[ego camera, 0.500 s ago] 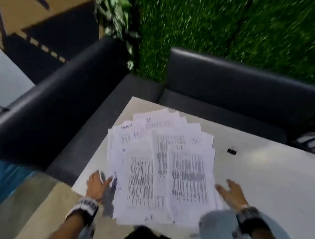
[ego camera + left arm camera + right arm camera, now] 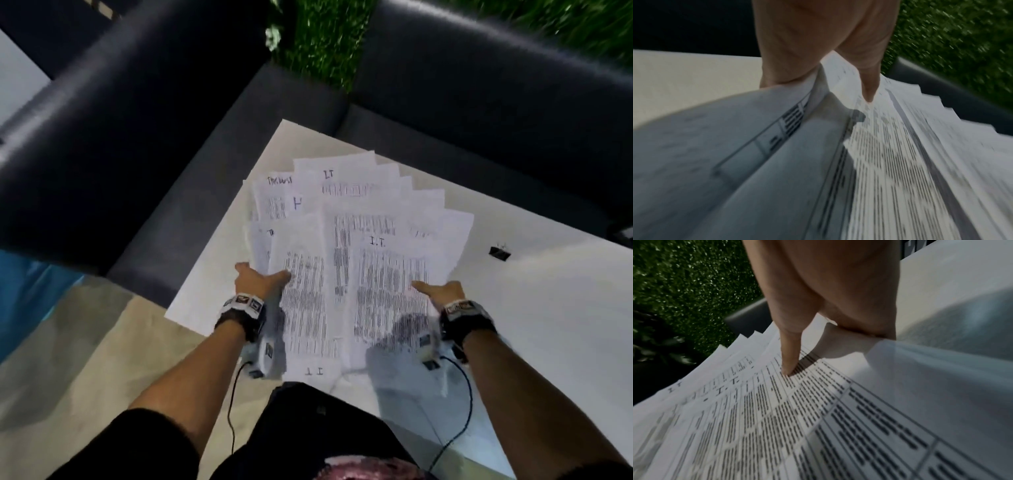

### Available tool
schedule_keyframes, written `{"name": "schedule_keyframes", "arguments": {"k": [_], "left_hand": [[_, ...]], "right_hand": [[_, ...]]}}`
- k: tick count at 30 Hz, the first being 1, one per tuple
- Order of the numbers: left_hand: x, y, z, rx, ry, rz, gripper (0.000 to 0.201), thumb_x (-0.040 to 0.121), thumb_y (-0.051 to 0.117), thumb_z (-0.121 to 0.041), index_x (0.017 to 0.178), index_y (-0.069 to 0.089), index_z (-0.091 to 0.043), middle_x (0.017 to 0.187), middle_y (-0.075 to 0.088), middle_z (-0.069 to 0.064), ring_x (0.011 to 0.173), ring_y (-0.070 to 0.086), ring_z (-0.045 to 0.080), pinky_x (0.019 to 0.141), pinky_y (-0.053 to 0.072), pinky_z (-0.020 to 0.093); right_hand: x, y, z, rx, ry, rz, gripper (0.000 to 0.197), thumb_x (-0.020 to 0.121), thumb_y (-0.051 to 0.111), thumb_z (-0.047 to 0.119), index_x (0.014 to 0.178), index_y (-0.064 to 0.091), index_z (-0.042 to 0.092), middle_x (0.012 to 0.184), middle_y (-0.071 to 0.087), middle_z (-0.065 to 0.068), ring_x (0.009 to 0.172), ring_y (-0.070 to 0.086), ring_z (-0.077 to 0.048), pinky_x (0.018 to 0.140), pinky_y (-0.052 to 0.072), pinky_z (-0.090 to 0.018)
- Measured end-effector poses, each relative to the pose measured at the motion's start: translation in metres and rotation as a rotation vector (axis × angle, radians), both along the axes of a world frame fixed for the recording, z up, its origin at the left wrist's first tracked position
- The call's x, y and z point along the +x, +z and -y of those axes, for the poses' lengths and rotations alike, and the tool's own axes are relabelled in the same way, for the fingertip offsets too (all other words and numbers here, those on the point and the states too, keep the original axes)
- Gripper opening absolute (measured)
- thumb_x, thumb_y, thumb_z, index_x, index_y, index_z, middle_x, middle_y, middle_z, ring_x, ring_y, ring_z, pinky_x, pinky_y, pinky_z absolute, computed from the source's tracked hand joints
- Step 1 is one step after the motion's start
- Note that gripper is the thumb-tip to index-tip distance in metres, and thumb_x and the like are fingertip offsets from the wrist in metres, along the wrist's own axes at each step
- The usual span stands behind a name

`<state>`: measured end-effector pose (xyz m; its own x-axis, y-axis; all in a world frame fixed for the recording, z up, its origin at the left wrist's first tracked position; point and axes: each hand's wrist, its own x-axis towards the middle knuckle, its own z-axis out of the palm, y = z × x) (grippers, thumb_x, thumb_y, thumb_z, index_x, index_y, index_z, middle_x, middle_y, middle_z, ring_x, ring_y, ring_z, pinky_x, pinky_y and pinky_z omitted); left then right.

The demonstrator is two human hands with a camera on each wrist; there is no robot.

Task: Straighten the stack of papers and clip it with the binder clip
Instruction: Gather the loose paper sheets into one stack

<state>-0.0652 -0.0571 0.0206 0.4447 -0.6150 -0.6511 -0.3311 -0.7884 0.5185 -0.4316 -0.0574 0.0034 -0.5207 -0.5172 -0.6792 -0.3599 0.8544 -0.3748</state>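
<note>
A fanned stack of printed papers is lifted off the white table, its near edge hanging over my lap. My left hand grips the stack's left side, thumb on top and fingers underneath; the left wrist view shows that hand pinching the papers. My right hand grips the right side in the same way. In the right wrist view the right hand has its thumb lying on the top papers. A small black binder clip lies on the table to the right of the papers.
Dark sofas wrap the table's far and left sides, with a green hedge wall behind. Cables hang from both wrist devices over my lap. The table's near left corner is close to my left arm.
Both hands moved in from beside the papers and took hold of the stack's two sides. The stack now looks raised off the table, and the head view has tilted downward.
</note>
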Motion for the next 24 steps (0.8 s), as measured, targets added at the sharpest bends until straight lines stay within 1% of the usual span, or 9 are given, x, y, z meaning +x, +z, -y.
{"name": "schedule_keyframes", "arguments": {"k": [3, 6, 10, 12, 13, 16, 21, 23, 24], "left_hand": [[0.012, -0.001, 0.007, 0.166, -0.066, -0.064, 0.104, 0.037, 0.081, -0.061, 0.120, 0.058, -0.002, 0.114, 0.067, 0.014, 0.091, 0.068, 0.031, 0.077, 0.058, 0.039], [0.017, 0.006, 0.012, 0.207, -0.184, -0.146, 0.077, 0.055, 0.083, -0.051, 0.114, 0.064, -0.006, 0.122, 0.064, 0.015, 0.096, 0.064, 0.029, 0.085, 0.055, 0.036], [0.010, 0.017, 0.012, 0.271, -0.224, -0.183, 0.068, 0.073, 0.077, -0.042, 0.122, 0.054, 0.000, 0.121, 0.058, 0.008, 0.099, 0.057, 0.027, 0.088, 0.048, 0.035], [-0.001, 0.014, 0.009, 0.251, -0.169, -0.136, 0.094, 0.062, 0.084, -0.046, 0.130, 0.046, 0.006, 0.121, 0.061, 0.017, 0.096, 0.061, 0.030, 0.083, 0.052, 0.035], [-0.009, 0.013, 0.008, 0.230, -0.161, -0.083, 0.098, 0.056, 0.087, -0.047, 0.127, 0.047, 0.006, 0.120, 0.062, 0.019, 0.097, 0.063, 0.032, 0.081, 0.054, 0.035], [-0.020, 0.010, 0.002, 0.146, -0.127, 0.075, 0.066, 0.067, 0.085, -0.029, 0.115, 0.055, 0.005, 0.114, 0.065, 0.017, 0.102, 0.064, 0.034, 0.073, 0.050, 0.031], [-0.004, 0.002, -0.005, -0.010, -0.066, -0.183, 0.045, 0.069, 0.080, -0.006, 0.107, 0.059, 0.007, 0.086, 0.063, 0.012, 0.072, 0.060, 0.026, 0.060, 0.047, 0.025], [-0.012, 0.002, -0.007, -0.037, -0.123, -0.223, 0.045, 0.068, 0.081, -0.006, 0.105, 0.056, 0.001, 0.085, 0.059, 0.007, 0.079, 0.058, 0.026, 0.069, 0.047, 0.028], [-0.019, 0.005, -0.007, -0.055, -0.162, -0.236, 0.050, 0.067, 0.082, -0.007, 0.108, 0.053, -0.001, 0.088, 0.058, 0.006, 0.083, 0.057, 0.026, 0.077, 0.049, 0.032]], "right_hand": [[-0.003, 0.005, -0.001, 0.076, 0.032, 0.028, 0.109, 0.070, 0.081, 0.041, 0.146, 0.019, -0.005, 0.151, 0.031, -0.023, 0.134, 0.038, -0.040, 0.105, 0.037, -0.045], [-0.006, 0.011, -0.004, 0.117, 0.066, 0.068, 0.110, 0.066, 0.083, 0.043, 0.146, 0.021, -0.002, 0.150, 0.033, -0.023, 0.131, 0.041, -0.043, 0.101, 0.040, -0.048], [-0.020, 0.006, -0.007, 0.010, -0.010, 0.136, 0.131, 0.041, 0.091, 0.049, 0.144, 0.027, 0.001, 0.147, 0.040, -0.020, 0.129, 0.043, -0.040, 0.099, 0.040, -0.049], [-0.011, 0.010, -0.011, 0.018, -0.048, 0.185, 0.125, 0.052, 0.091, 0.037, 0.148, 0.017, 0.005, 0.153, 0.029, -0.017, 0.136, 0.034, -0.039, 0.107, 0.034, -0.053], [-0.005, 0.010, -0.011, 0.033, -0.038, 0.176, 0.117, 0.061, 0.088, 0.030, 0.148, 0.015, 0.005, 0.154, 0.026, -0.017, 0.138, 0.031, -0.039, 0.110, 0.032, -0.052], [0.001, 0.011, -0.010, 0.025, -0.015, 0.153, 0.099, 0.070, 0.083, 0.020, 0.144, 0.022, -0.005, 0.150, 0.033, -0.023, 0.135, 0.036, -0.040, 0.109, 0.036, -0.048], [-0.009, 0.018, -0.011, -0.034, 0.040, 0.205, 0.083, 0.073, 0.081, 0.020, 0.136, 0.036, -0.010, 0.142, 0.044, -0.025, 0.125, 0.047, -0.043, 0.099, 0.045, -0.048], [0.001, 0.018, -0.010, -0.038, 0.077, 0.264, 0.073, 0.075, 0.078, 0.013, 0.134, 0.041, -0.007, 0.141, 0.047, -0.020, 0.128, 0.046, -0.040, 0.094, 0.046, -0.045], [0.007, 0.019, -0.008, -0.045, 0.081, 0.283, 0.070, 0.074, 0.078, 0.012, 0.133, 0.043, -0.006, 0.140, 0.049, -0.019, 0.129, 0.046, -0.038, 0.098, 0.044, -0.044]]}}
